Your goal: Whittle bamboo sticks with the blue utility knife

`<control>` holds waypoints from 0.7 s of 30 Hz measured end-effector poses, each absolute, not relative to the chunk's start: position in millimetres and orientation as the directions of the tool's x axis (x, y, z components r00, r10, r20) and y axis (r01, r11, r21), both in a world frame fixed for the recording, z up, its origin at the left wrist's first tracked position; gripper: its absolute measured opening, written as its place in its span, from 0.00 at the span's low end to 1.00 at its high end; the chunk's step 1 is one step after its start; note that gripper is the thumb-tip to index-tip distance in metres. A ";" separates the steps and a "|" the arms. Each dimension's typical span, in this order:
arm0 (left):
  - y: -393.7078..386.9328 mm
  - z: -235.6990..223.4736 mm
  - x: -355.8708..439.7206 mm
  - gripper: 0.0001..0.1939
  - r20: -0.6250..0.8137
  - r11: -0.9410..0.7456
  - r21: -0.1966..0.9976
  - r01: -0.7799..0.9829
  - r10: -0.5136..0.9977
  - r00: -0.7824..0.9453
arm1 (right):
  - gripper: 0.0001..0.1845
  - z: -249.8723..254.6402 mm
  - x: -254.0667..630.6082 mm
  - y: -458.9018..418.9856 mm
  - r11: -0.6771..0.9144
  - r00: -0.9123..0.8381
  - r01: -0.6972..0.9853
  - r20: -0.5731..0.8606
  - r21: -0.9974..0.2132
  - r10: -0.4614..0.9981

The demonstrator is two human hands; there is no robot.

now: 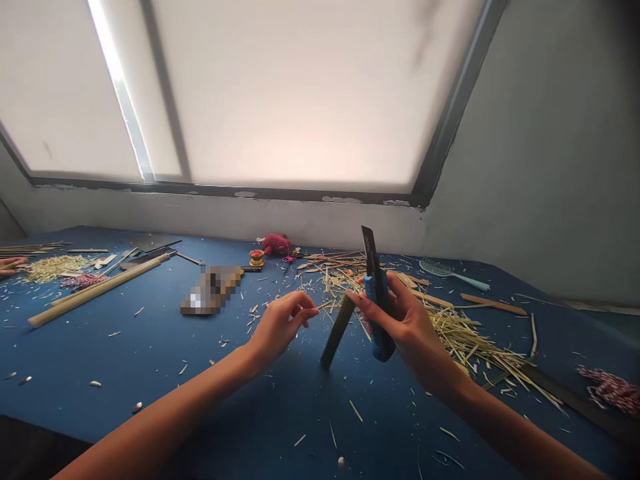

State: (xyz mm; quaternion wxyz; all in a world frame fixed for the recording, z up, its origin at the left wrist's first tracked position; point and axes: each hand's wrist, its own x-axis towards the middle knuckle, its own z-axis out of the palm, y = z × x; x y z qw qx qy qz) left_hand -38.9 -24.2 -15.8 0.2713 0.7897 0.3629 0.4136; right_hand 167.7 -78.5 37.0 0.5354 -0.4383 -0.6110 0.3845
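My right hand point(405, 323) grips a blue-handled utility knife point(376, 300) with its dark blade pointing up. The same hand's fingertips pinch the top of a dark green bamboo strip point(337, 332), which stands tilted with its lower end on the blue table point(150, 360). My left hand point(280, 325) hovers just left of the strip, fingers curled in a pinch on a thin pale sliver point(320, 307) that reaches toward the strip's top.
A heap of pale bamboo slivers point(465, 333) lies right of my hands. Long bamboo sticks point(95, 288) lie at the left, red-white twine point(613, 390) at the right edge, a comb point(445, 270) and small red items point(274, 244) near the wall. Another person's fingers point(10, 265) show at far left.
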 end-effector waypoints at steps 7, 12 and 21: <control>-22.9 -27.0 -35.7 0.19 0.314 -0.404 0.904 0.138 0.849 0.425 | 0.16 42.4 167.2 -81.2 0.236 -0.026 0.020 0.235 -0.972 0.972; -56.6 -25.8 -10.8 0.31 0.117 -0.028 0.990 -0.136 0.686 0.718 | 0.18 34.8 162.5 -70.1 0.238 0.054 -0.068 0.235 -0.969 0.970; -64.9 -33.6 -10.5 0.17 0.047 0.153 0.972 -0.178 0.616 0.786 | 0.20 18.2 174.9 -54.6 0.247 0.091 -0.037 0.243 -0.968 0.966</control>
